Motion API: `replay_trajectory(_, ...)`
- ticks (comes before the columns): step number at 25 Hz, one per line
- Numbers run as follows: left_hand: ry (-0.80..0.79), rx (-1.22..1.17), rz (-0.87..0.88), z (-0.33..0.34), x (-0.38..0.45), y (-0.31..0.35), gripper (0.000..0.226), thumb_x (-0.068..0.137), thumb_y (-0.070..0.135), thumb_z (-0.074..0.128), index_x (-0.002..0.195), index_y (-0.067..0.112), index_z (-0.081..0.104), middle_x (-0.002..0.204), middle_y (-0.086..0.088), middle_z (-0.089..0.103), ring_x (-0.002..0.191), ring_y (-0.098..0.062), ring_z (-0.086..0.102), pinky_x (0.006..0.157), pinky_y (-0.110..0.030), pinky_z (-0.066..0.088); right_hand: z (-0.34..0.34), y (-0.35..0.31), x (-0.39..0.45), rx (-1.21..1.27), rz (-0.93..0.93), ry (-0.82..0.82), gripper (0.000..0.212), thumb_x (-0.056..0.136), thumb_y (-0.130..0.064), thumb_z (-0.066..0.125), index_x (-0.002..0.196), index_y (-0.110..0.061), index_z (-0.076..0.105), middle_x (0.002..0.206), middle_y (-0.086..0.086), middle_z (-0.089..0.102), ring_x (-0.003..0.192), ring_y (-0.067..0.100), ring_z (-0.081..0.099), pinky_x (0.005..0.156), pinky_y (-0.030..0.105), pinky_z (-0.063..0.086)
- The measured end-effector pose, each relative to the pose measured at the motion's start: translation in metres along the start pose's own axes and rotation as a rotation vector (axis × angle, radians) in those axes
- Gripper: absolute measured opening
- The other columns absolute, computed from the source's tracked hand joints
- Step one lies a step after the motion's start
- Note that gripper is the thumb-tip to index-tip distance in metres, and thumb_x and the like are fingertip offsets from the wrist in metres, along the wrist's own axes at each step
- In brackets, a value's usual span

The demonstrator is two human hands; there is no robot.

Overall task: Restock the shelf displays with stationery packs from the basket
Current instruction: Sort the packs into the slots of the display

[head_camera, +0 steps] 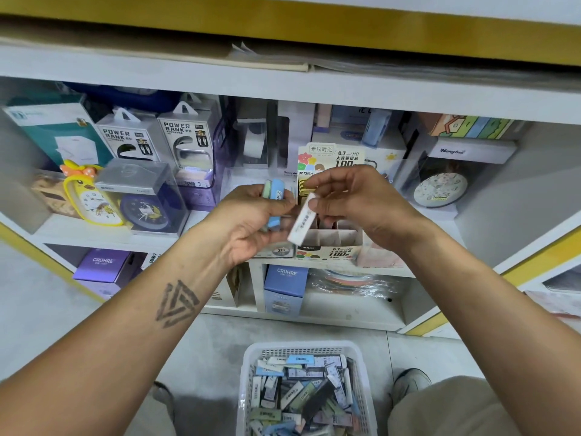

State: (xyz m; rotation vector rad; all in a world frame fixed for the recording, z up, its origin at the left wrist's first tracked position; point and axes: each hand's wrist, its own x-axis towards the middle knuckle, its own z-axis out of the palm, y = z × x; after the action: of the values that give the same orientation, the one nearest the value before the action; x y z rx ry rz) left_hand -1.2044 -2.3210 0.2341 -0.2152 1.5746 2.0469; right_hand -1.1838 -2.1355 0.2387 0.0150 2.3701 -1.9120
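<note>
A white shelf [103, 237] carries two boxed power banks [163, 143], a yellow duck alarm clock [91, 199], a dark blue clock in a clear case [144, 202] and, to the right, a round clock [440, 188] under a white box. In the middle stands a cardboard lead-refill display box [330, 237] with divided compartments and a printed backing card; both hands are raised in front of it and hide much of its contents. Below, purple and blue CRUHRE boxes [284, 291] sit on the bottom shelf.

The left hand [251, 221] has its fingers curled round a small bunch of packs [276, 196], blue and green ones, their ends sticking out above and below the fist. The right hand [355, 202] pinches a white pack [303, 218] between thumb and fingers, tilted, just beside the left hand and over the display box compartments.

On the floor between the person's shoes, a white plastic basket [251, 360] is filled with mixed stationery packs.
</note>
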Motion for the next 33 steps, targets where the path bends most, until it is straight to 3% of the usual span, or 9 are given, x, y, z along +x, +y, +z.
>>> replay_trajectory(2,0.111,0.005,0.03,-0.012,0.001,0.01,0.007,0.093,0.002,0.062,0.096,0.007,0.06,0.091,-0.02,0.072,0.077,-0.03,0.072,0.064,-0.034,0.061,0.004,-0.002,0.002,-0.035,-0.017,0.026,0.017,0.088,0.008,0.068,0.101,0.0,0.073,0.087,0.02,0.064,0.059,0.019,0.067,0.06,0.024,0.056)
replay_trajectory(4,0.196,-0.001,0.031,-0.026,-0.001,0.021,0.003,0.096,0.009,0.058,0.096,0.011,0.058,0.076,-0.009,0.064,0.06,-0.018,0.058,0.054,-0.023,0.049,0.013,-0.004,0.005,-0.068,-0.025,0.015,0.013,0.09,0.006,0.066,0.098,-0.001,0.073,0.086,0.019,0.066,0.065,0.022,0.072,0.065,0.025,0.059)
replay_trajectory(7,0.189,-0.074,-0.009,-0.045,-0.007,0.03,0.012,0.098,0.014,0.045,0.094,0.01,0.056,0.077,-0.007,0.06,0.061,-0.017,0.054,0.058,-0.026,0.044,0.03,-0.004,0.009,-0.137,-0.016,-0.012,0.013,0.094,0.002,0.062,0.097,-0.004,0.073,0.079,0.012,0.072,0.075,0.024,0.076,0.075,0.033,0.063)
replay_trajectory(10,0.18,-0.08,-0.012,-0.059,-0.012,0.032,0.023,0.103,0.011,0.037,0.113,0.005,0.056,0.09,-0.013,0.069,0.071,-0.021,0.064,0.062,-0.029,0.053,0.044,-0.003,0.015,-0.219,-0.052,0.007,0.013,0.095,0.002,0.061,0.1,-0.003,0.072,0.081,0.017,0.073,0.073,0.024,0.076,0.074,0.036,0.063)
replay_trajectory(16,0.208,-0.05,0.023,-0.083,-0.018,0.038,0.033,0.106,0.012,0.036,0.132,0.003,0.053,0.099,-0.014,0.073,0.073,-0.021,0.072,0.055,-0.027,0.058,0.062,-0.003,0.026,-0.21,-0.112,0.047,0.012,0.092,0.001,0.066,0.103,-0.002,0.072,0.076,0.016,0.073,0.06,0.013,0.07,0.061,0.024,0.058)
replay_trajectory(21,0.217,-0.044,0.032,-0.098,-0.021,0.04,0.027,0.105,0.011,0.039,0.122,0.002,0.058,0.083,-0.011,0.076,0.065,-0.02,0.073,0.052,-0.027,0.058,0.073,0.0,0.036,-0.208,-0.156,0.105,0.012,0.092,0.002,0.065,0.099,-0.005,0.072,0.08,0.014,0.072,0.063,0.013,0.073,0.065,0.022,0.059)
replay_trajectory(26,0.194,-0.014,0.005,-0.109,-0.026,0.037,0.025,0.106,0.012,0.038,0.098,0.003,0.061,0.073,-0.008,0.075,0.064,-0.018,0.073,0.057,-0.027,0.06,0.09,0.016,0.048,-0.507,-0.297,0.125,0.02,0.094,-0.004,0.064,0.107,-0.019,0.066,0.088,0.0,0.066,0.07,0.009,0.071,0.072,0.034,0.061)
replay_trajectory(28,0.198,-0.004,-0.003,-0.111,-0.027,0.036,0.024,0.105,0.011,0.04,0.1,0.002,0.061,0.076,-0.011,0.074,0.065,-0.019,0.073,0.059,-0.028,0.061,0.099,0.022,0.05,-0.611,-0.337,0.075,0.017,0.093,-0.008,0.066,0.102,-0.022,0.062,0.086,-0.006,0.064,0.074,0.009,0.069,0.074,0.035,0.06)
replay_trajectory(33,0.214,-0.023,0.01,-0.116,-0.03,0.034,0.014,0.102,0.004,0.048,0.113,0.0,0.056,0.09,-0.017,0.064,0.074,-0.031,0.073,0.065,-0.04,0.062,0.113,0.027,0.056,-0.743,-0.419,0.048,0.009,0.091,-0.011,0.068,0.098,-0.017,0.066,0.084,0.0,0.068,0.08,0.02,0.067,0.076,0.041,0.057)
